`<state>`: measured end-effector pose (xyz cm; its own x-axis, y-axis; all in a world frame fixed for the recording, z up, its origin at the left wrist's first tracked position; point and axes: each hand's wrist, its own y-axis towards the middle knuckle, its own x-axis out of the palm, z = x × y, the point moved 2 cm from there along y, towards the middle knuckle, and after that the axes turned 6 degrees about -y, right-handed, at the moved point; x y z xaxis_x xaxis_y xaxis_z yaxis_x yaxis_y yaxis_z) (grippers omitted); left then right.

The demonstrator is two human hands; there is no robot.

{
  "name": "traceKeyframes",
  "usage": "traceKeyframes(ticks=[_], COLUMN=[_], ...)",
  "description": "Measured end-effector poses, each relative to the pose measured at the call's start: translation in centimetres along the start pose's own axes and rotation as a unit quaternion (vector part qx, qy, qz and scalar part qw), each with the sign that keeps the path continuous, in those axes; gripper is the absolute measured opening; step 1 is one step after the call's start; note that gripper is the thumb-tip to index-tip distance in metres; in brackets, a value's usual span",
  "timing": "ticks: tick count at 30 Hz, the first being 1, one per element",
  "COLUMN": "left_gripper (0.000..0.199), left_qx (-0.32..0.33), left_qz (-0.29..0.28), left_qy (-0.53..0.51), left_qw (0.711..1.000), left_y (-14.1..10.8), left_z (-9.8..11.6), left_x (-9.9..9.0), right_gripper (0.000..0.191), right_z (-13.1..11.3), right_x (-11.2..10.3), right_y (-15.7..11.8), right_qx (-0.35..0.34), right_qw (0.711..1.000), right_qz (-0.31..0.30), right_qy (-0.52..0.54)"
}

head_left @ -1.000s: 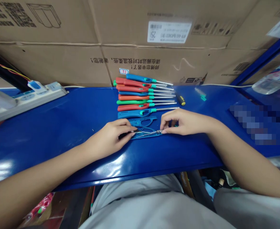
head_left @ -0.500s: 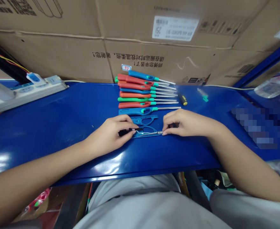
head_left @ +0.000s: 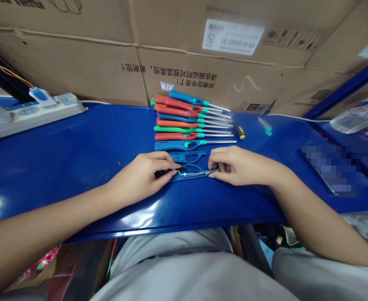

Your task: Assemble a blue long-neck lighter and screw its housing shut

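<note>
On the blue table lies an opened blue lighter casing, its near half between my hands and its other half just beyond. My left hand pinches a small black part with a white wire at the casing's left end. The fingers of my right hand close on a thin metal tube at the right end. Farther back, several assembled lighters in blue, red, orange and green lie in a stack, metal tips pointing right.
A power strip stands at the left. Beyond the lighters are a cardboard box and a numbered tag. A yellow-black screwdriver, a small teal-tipped part and a dark pixelated object lie to the right.
My right hand has shifted slightly left and down along the metal tube, and more of the tube shows under its fingers. My left hand keeps its pinch. The camera view has moved slightly.
</note>
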<state>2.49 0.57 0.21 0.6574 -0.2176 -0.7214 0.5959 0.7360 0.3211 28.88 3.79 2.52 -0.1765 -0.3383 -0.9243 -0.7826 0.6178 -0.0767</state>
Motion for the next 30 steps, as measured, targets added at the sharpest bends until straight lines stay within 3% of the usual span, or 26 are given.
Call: traceKeyframes(ticks=[12,30], left_gripper=[0.02,0.021], left_qx=[0.005,-0.009], left_qz=[0.007,0.019], left_qy=[0.011,-0.002], left_qw=[1.0,1.0], left_y=[0.0,-0.1], left_z=[0.1,0.0], left_x=[0.1,0.2], right_gripper=[0.016,0.012], right_z=[-1.0,-1.6], right_x=[1.5,2.1], right_y=[0.7,1.2], right_qx=[-0.079,-0.037], right_qw=[0.994,0.996], right_qz=[0.053,0.045], right_qy=[-0.047,-0.064])
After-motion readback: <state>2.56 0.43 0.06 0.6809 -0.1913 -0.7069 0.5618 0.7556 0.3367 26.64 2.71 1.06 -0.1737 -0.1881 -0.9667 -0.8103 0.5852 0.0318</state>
